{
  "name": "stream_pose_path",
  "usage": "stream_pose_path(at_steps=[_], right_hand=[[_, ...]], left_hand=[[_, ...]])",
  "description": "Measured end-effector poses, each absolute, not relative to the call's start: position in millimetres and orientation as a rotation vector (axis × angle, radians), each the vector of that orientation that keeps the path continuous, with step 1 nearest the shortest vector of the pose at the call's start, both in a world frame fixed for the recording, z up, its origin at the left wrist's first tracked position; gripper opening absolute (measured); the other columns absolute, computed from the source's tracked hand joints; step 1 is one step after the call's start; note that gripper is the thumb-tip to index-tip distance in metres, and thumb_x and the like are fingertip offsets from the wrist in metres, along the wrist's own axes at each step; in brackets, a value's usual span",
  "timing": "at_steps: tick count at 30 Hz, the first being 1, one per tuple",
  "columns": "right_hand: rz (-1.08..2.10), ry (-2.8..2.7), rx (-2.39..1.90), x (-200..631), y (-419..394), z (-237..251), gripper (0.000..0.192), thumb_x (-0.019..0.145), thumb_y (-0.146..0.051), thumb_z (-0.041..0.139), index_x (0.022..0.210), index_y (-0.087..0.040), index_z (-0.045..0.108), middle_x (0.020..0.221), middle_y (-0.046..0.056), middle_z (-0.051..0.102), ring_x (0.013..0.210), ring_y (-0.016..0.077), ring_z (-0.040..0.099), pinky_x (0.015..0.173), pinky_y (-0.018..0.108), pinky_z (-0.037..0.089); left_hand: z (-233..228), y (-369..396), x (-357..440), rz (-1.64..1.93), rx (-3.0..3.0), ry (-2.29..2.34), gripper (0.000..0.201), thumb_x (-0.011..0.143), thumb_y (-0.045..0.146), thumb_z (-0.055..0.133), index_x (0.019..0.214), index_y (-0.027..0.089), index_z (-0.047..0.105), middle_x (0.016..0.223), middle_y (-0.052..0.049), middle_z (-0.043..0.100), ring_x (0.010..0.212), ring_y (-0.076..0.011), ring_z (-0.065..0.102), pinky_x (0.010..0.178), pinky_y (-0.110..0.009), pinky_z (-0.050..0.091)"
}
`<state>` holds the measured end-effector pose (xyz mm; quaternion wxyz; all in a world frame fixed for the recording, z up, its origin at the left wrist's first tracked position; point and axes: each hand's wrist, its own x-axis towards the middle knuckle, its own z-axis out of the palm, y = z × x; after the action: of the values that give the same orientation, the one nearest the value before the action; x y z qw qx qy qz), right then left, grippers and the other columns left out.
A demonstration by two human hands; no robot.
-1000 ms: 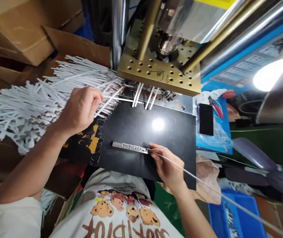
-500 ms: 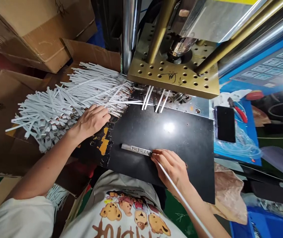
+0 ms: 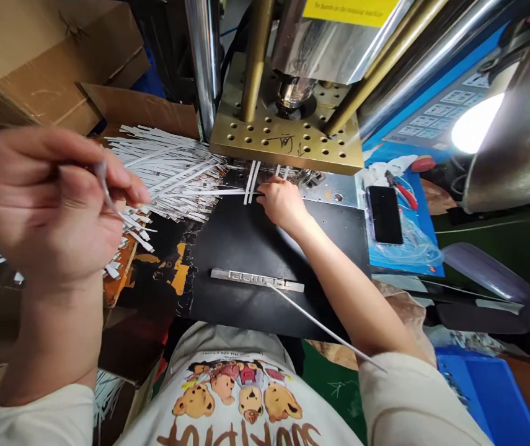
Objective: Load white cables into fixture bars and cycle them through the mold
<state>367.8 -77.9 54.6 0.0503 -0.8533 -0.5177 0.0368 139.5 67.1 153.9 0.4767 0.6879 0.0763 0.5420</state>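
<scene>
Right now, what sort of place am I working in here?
Most likely a small factory workstation at a press machine: a perforated brass-coloured press plate on steel columns hangs over a glossy black work plate, a heap of white plastic strips lies beside it, and brown cardboard cartons are stacked behind.

Press machine: fills twelve o'clock, a brass plate (image 3: 287,139) drilled with holes, carried on chrome and brass columns (image 3: 202,62).
Warning label: yellow sticker (image 3: 346,8) at the top edge, one o'clock.
Work surface: glossy black board (image 3: 246,248) at centre, catching a lamp reflection.
Light: a bright lamp (image 3: 476,124) glares at two o'clock under a metal shade (image 3: 520,148).
Control panel: blue, with pale keys (image 3: 436,111), between one and two o'clock.
Cardboard boxes: brown cartons (image 3: 46,56) stacked from nine to eleven o'clock.
Side mat: blue sheet at three o'clock holding a dark phone (image 3: 384,214) and red-handled pliers (image 3: 401,191).
Bin: blue plastic crate (image 3: 488,396) at five o'clock.
Floor: green patch (image 3: 334,384) at six o'clock.
</scene>
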Motion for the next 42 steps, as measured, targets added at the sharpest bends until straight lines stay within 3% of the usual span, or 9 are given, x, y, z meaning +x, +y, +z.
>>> stream_pose_path(at_steps=[3,6,8,11,15,23,35,39,42], right_hand=[[0.157,-1.712,-2.636,359,-76,54,0.028,0.101,-0.013,0.039,0.108,-0.011,0.065,0.105,0.014,0.065,0.085,0.0222,0.063,0.068,0.030,0.039],[0.053,-1.914,-2.589,341,-106,60,0.032,0.103,-0.012,0.032,0.113,-0.010,0.062,0.100,0.014,0.063,0.084,0.0242,0.061,0.067,0.033,0.036],[-0.041,-1.973,-2.591,329,-138,61,0.028,0.102,-0.013,0.036,0.104,-0.011,0.064,0.095,0.014,0.062,0.082,0.0244,0.059,0.068,0.035,0.035],[-0.130,-1.875,-2.667,320,-192,57,0.024,0.098,-0.011,0.044,0.087,-0.016,0.065,0.085,0.011,0.062,0.073,0.0225,0.055,0.067,0.035,0.034],[-0.142,-1.499,-2.477,308,-245,41,0.023,0.101,-0.017,0.044,0.095,-0.019,0.066,0.084,0.007,0.067,0.068,0.0193,0.058,0.064,0.032,0.041],[0.144,-1.106,-1.916,259,-248,22,0.014,0.098,-0.016,0.055,0.101,-0.023,0.067,0.097,0.004,0.076,0.090,0.0184,0.074,0.079,0.029,0.060],[-0.011,-1.322,-1.935,253,-239,27,0.018,0.097,-0.012,0.053,0.104,-0.022,0.066,0.099,0.008,0.074,0.088,0.0199,0.070,0.075,0.033,0.056],[-0.019,-1.347,-1.891,258,-234,26,0.018,0.097,-0.011,0.052,0.100,-0.022,0.066,0.096,0.007,0.074,0.085,0.0191,0.070,0.074,0.032,0.055],[0.057,-1.415,-1.903,264,-234,28,0.017,0.098,-0.015,0.051,0.103,-0.023,0.066,0.097,0.007,0.073,0.086,0.0193,0.070,0.075,0.032,0.055]], left_hand=[[149,47,138,1.043,1.636,0.276,0.026,0.079,0.033,0.081,0.104,0.032,0.075,0.082,0.002,0.072,0.068,-0.0153,0.067,0.062,-0.032,0.061],[115,21,128,0.824,1.867,0.217,0.016,0.085,0.025,0.075,0.100,0.030,0.077,0.088,-0.001,0.071,0.074,-0.0141,0.068,0.063,-0.026,0.060],[87,3,122,0.712,2.120,0.149,0.016,0.089,0.014,0.069,0.097,0.026,0.076,0.092,-0.002,0.071,0.077,-0.0121,0.068,0.064,-0.022,0.056],[53,-20,120,0.616,2.303,-0.039,0.018,0.091,0.007,0.063,0.102,0.019,0.070,0.091,-0.003,0.073,0.083,-0.0137,0.069,0.078,-0.029,0.056],[32,-33,124,0.561,2.319,-0.129,0.014,0.091,0.007,0.064,0.100,0.019,0.064,0.093,-0.004,0.073,0.090,-0.0162,0.069,0.085,-0.035,0.054],[30,-30,124,0.530,2.404,-0.156,0.018,0.092,0.009,0.061,0.107,0.019,0.064,0.099,-0.005,0.074,0.095,-0.0176,0.070,0.086,-0.037,0.051],[56,11,156,0.210,2.492,-0.442,0.015,0.096,0.015,0.057,0.105,0.015,0.069,0.102,-0.006,0.073,0.095,-0.0168,0.068,0.086,-0.028,0.054],[58,51,215,0.362,2.891,0.023,0.017,0.094,0.015,0.058,0.106,0.008,0.068,0.106,-0.015,0.067,0.098,-0.0245,0.064,0.083,-0.037,0.054],[51,72,256,0.201,3.068,0.277,0.016,0.092,0.018,0.062,0.101,0.007,0.067,0.098,-0.015,0.065,0.095,-0.0269,0.062,0.080,-0.038,0.052]])
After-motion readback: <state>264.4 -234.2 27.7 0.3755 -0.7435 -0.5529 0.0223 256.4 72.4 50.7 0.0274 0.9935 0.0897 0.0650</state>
